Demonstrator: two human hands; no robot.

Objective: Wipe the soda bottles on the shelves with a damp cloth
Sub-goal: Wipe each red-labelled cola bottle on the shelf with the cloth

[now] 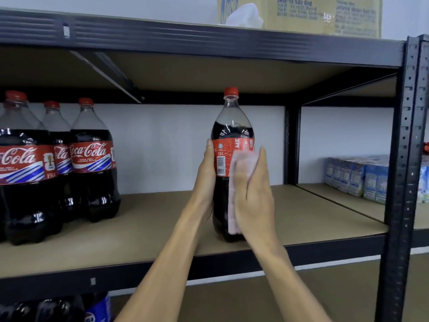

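Two hands up front: left hand (207,175) clamps fingers and thumb round one cola bottle (232,126), upright near the shelf (151,228) front, label "1.5L". Right hand (254,194), fingers together and fairly flat, presses one pink cloth (241,163) on its right side. Far left, at least three Coca-Cola bottles (92,159), red caps. Top right, one yellow box (348,17), "Jetama Sdn Bhd". Right, blue carton packs (355,175), count unclear.
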